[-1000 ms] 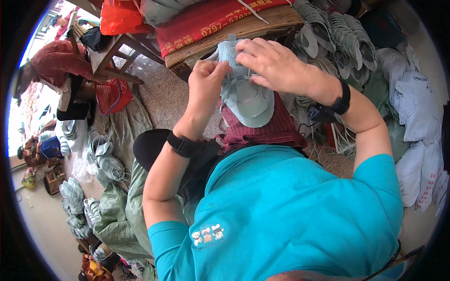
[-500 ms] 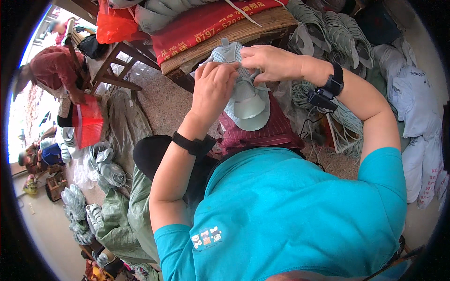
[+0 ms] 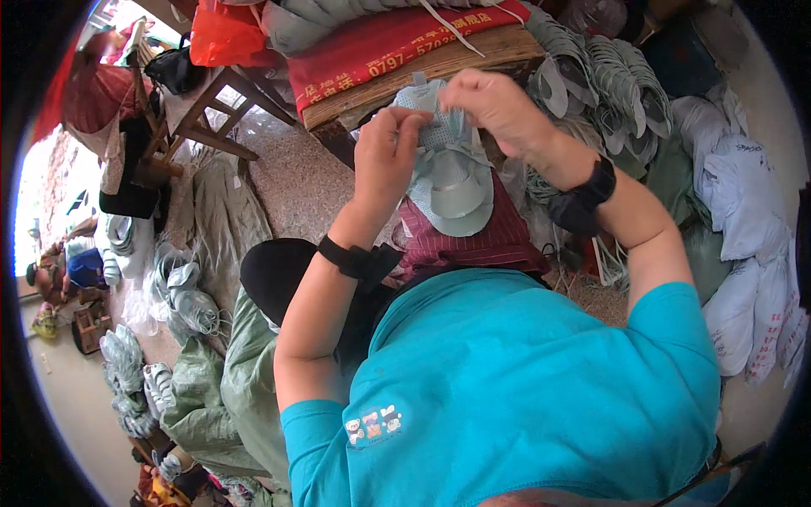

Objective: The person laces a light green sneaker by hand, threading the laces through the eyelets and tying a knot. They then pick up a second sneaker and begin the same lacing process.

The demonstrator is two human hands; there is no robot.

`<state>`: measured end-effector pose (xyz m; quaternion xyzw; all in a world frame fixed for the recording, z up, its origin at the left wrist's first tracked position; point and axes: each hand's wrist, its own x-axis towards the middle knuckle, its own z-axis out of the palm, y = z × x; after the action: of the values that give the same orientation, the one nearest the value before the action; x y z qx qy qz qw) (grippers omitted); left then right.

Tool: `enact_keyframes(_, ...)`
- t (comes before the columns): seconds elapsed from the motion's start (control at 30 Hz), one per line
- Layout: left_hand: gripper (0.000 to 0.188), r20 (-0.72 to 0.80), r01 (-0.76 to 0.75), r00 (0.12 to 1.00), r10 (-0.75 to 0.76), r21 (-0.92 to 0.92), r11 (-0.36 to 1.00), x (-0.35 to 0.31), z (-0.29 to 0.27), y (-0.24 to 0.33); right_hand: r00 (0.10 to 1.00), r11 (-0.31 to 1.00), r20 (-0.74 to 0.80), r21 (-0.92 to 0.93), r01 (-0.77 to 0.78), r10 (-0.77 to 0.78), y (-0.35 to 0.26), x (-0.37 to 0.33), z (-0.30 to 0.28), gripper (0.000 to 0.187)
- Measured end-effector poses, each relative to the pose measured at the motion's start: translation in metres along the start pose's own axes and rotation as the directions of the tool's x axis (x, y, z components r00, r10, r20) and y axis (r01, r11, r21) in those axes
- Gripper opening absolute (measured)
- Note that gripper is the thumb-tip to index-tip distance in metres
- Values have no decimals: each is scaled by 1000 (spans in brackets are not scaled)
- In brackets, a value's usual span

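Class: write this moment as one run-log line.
left hand: curled at pale shoe upper; right hand: curled beside it; both grips: unclear; beneath upper: maroon cloth

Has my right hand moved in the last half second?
Yes: judged against the wooden table, your right hand has shifted upward in view, closer to the table's edge.

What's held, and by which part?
Can't tell: left hand and right hand are at the pale shoe upper; anything in either grip is indistinct.
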<state>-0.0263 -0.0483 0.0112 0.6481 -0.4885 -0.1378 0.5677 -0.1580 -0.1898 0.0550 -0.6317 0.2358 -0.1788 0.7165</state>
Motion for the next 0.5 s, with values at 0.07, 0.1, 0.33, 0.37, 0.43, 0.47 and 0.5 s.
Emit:
enact_keyframes(0.07, 9, -64, 25, 997, -34, -149, 989, 8, -3, 12, 995, 999, 97, 21, 37, -39, -26, -4, 2, 18)
enact_keyframes(0.1, 8, -119, -37, 993, 20, -139, 990, 14, -6, 25, 988, 998, 143, 38, 52, -57, -29, -5, 3, 19)
enact_keyframes(0.33, 11, -185, 42, 980, -69, -144, 989, 18, 2, -3, 986, 998, 157, -4, 58, -57, -3, 1, 12, 27)
enact_keyframes(0.37, 12, -167, 108, 974, -152, -247, 963, 18, 5, -9, 984, 997, 158, 9, 82, -83, -2, 0, 13, 29)
enact_keyframes(0.43, 13, -108, 135, 978, -177, -314, 940, 18, 6, -1, 979, 993, 200, -97, 61, -41, -4, 3, 12, 35)
enact_keyframes(0.47, 14, -81, 159, 978, -191, -298, 941, 17, 5, 5, 977, 989, 208, -131, 69, -41, -6, 2, 15, 35)
enact_keyframes(0.5, 14, -56, 183, 977, -206, -282, 942, 16, 3, 11, 975, 983, 218, -166, 78, -40, -8, 2, 18, 35)
